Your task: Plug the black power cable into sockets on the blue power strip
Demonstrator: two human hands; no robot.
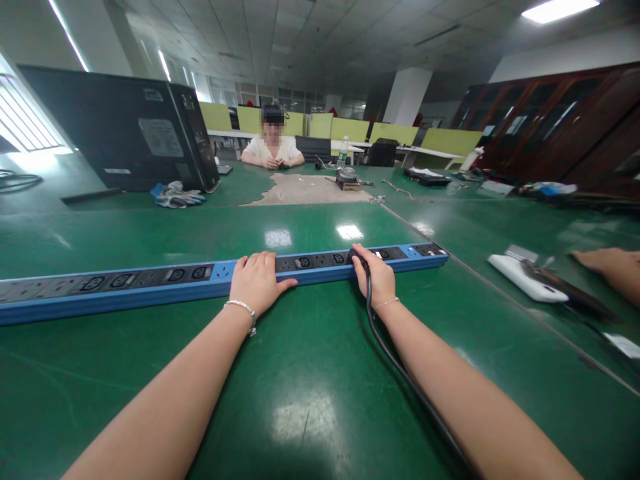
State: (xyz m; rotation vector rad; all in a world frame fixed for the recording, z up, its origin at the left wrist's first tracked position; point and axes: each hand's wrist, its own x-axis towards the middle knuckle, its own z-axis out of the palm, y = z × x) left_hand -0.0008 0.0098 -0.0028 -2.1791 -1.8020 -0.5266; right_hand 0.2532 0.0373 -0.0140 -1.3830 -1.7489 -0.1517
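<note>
A long blue power strip (320, 270) with black sockets lies across the green table, running from the left edge to right of centre. My left hand (256, 283) rests over its middle, fingers over the far side and thumb along the near side, gripping the strip. My right hand (374, 275) is closed round a black plug (356, 256) at the strip's sockets. From the plug a black cable (395, 360) runs down along my right forearm to the bottom edge. How deep the plug sits in a socket is hidden by my fingers.
A black computer case (145, 133) and gloves (177, 195) stand at the back left. Across the table sits a person (273, 148), near a bottle (343, 152). At the right lie a white device (527, 277) and another person's hand (610, 268).
</note>
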